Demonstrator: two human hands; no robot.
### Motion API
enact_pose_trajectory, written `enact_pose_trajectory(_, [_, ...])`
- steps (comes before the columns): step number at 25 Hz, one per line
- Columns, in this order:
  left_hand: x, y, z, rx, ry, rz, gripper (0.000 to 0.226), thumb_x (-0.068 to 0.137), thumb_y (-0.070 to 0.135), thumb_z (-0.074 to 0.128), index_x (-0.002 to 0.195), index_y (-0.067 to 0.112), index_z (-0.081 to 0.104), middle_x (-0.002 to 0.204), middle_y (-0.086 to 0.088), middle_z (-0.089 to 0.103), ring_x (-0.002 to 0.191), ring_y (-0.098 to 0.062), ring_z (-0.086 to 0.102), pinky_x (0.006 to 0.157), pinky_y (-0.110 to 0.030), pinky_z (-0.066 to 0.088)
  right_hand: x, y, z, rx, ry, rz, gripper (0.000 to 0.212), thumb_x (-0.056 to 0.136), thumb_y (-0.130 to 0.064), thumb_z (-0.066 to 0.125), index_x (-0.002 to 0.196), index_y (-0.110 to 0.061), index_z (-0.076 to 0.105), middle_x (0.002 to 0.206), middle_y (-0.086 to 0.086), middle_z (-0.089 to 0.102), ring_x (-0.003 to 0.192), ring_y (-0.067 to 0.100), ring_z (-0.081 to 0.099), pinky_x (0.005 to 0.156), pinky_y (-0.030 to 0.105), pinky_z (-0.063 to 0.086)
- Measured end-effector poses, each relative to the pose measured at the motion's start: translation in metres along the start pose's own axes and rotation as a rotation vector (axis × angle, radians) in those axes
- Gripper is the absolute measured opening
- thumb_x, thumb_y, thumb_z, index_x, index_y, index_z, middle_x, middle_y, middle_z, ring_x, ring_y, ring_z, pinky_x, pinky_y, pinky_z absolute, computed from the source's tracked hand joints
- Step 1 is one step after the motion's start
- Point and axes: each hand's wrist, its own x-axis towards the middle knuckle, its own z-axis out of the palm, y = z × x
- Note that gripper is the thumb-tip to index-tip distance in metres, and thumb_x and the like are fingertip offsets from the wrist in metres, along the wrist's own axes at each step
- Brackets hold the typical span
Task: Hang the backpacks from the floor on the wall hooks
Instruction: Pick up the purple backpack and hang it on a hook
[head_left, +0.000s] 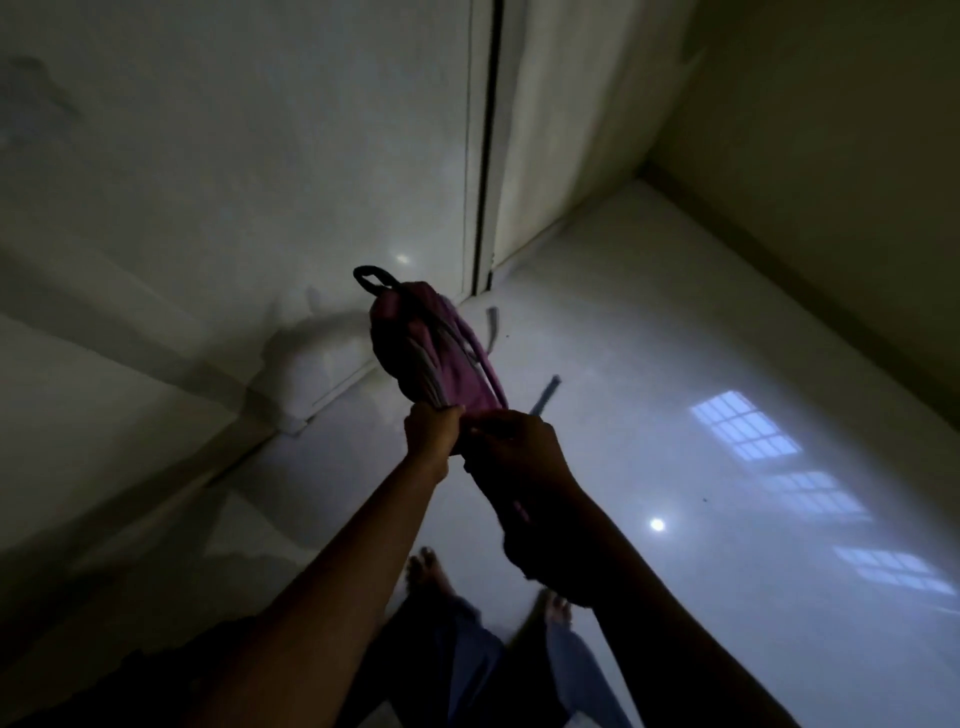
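Note:
A small pink backpack (431, 348) is held up in the air in front of me, its dark top loop (371, 275) pointing away toward the wall. My left hand (430, 434) grips its near end, fingers curled round the fabric. My right hand (511, 449) holds the same end beside it, pinching fabric or a strap. Two loose grey strap ends (545, 402) dangle to the right of the bag. No wall hook shows in this dim view.
A pale wall (234, 156) rises ahead, with a dark vertical door gap (485, 156). The glossy floor (675, 364) mirrors a window and a lamp. My bare feet (431, 571) stand below the bag. Another wall closes the right side.

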Motion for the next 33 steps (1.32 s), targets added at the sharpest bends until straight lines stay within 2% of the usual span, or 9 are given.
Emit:
enact_pose_trajectory(5, [-0.064, -0.009, 0.014, 0.425, -0.067, 0.356, 0.034, 0.091, 0.020, 0.053, 0.117, -0.002, 0.056, 0.115, -0.023, 0.064, 0.106, -0.036, 0.061, 0.089, -0.040, 0.049, -0.044, 0.010, -0.040, 0.377, 0.138, 0.023, 0.058, 0.085, -0.041, 0.062, 0.134, -0.014, 0.048, 0.117, -0.002, 0.059, 0.109, 0.016, 0.059, 0.089, 0.024, 0.046])
enact_pose_trajectory(9, [-0.114, -0.033, 0.023, 0.646, -0.122, 0.582, 0.040, 0.091, 0.017, 0.051, 0.128, 0.003, 0.048, 0.114, -0.021, 0.064, 0.107, -0.033, 0.061, 0.091, -0.037, 0.049, -0.049, 0.027, -0.055, 0.667, 0.119, 0.147, 0.072, 0.070, -0.052, 0.073, 0.130, -0.017, 0.052, 0.127, 0.002, 0.060, 0.110, 0.021, 0.060, 0.093, 0.031, 0.051])
enact_pose_trajectory(13, [-0.142, -0.025, 0.026, 0.848, -0.311, 0.436, 0.051, 0.091, 0.026, 0.052, 0.138, 0.010, 0.038, 0.130, -0.019, 0.057, 0.118, -0.035, 0.056, 0.096, -0.037, 0.046, -0.056, 0.046, -0.077, 0.806, 0.179, 0.208, 0.056, 0.078, -0.027, 0.073, 0.123, 0.001, 0.055, 0.112, 0.011, 0.064, 0.104, 0.027, 0.063, 0.094, 0.035, 0.052])
enact_pose_trajectory(16, [-0.170, -0.005, 0.032, 0.630, -0.533, 0.146, 0.073, 0.087, 0.050, 0.051, 0.147, 0.019, 0.022, 0.152, -0.011, 0.033, 0.136, -0.029, 0.038, 0.107, -0.038, 0.033, -0.070, 0.070, -0.084, 0.623, 0.183, 0.181, 0.031, 0.082, -0.025, 0.069, 0.102, -0.003, 0.061, 0.089, 0.004, 0.062, 0.085, 0.020, 0.062, 0.077, 0.030, 0.055])
enact_pose_trajectory(18, [-0.177, -0.001, 0.046, 0.445, -0.394, 0.143, 0.089, 0.078, 0.063, 0.051, 0.148, 0.022, 0.016, 0.156, -0.009, 0.025, 0.140, -0.029, 0.031, 0.111, -0.044, 0.029, -0.082, 0.085, -0.085, 0.473, 0.145, 0.132, 0.045, 0.081, -0.033, 0.069, 0.098, 0.008, 0.063, 0.082, 0.010, 0.065, 0.076, 0.022, 0.063, 0.063, 0.026, 0.050])
enact_pose_trajectory(21, [-0.181, 0.011, 0.079, 0.171, -0.259, 0.227, 0.110, 0.059, 0.069, 0.068, 0.147, 0.026, 0.018, 0.152, -0.013, 0.032, 0.135, -0.033, 0.038, 0.110, -0.046, 0.036, -0.099, 0.092, -0.097, 0.287, 0.140, -0.005, 0.047, 0.081, -0.035, 0.069, 0.091, 0.011, 0.063, 0.085, 0.024, 0.069, 0.080, 0.037, 0.068, 0.067, 0.038, 0.052])
enact_pose_trajectory(23, [-0.176, 0.024, 0.103, -0.029, -0.291, 0.223, 0.123, 0.039, 0.068, 0.080, 0.143, 0.026, 0.030, 0.143, -0.012, 0.047, 0.124, -0.032, 0.051, 0.104, -0.048, 0.045, -0.111, 0.090, -0.117, 0.225, 0.155, -0.077, 0.035, 0.083, -0.030, 0.068, 0.068, 0.000, 0.056, 0.064, 0.012, 0.060, 0.063, 0.027, 0.060, 0.059, 0.030, 0.047])
enact_pose_trajectory(30, [-0.189, 0.043, 0.147, 0.076, -0.160, 0.345, 0.048, 0.071, 0.014, 0.074, 0.115, 0.004, 0.060, 0.108, -0.015, 0.067, 0.085, -0.031, 0.065, 0.077, -0.037, 0.055, -0.124, 0.101, -0.160, 0.175, 0.262, -0.189, 0.053, 0.081, -0.040, 0.068, 0.046, -0.017, 0.036, 0.046, 0.000, 0.039, 0.044, 0.010, 0.036, 0.048, 0.021, 0.028])
enact_pose_trajectory(33, [-0.181, 0.034, 0.146, 0.108, -0.134, 0.397, 0.052, 0.069, 0.013, 0.077, 0.117, 0.001, 0.059, 0.114, -0.018, 0.066, 0.097, -0.034, 0.065, 0.092, -0.042, 0.053, -0.128, 0.112, -0.173, 0.293, 0.381, -0.196, 0.044, 0.080, -0.046, 0.066, 0.056, -0.009, 0.065, 0.056, 0.016, 0.063, 0.054, 0.020, 0.060, 0.061, 0.028, 0.046])
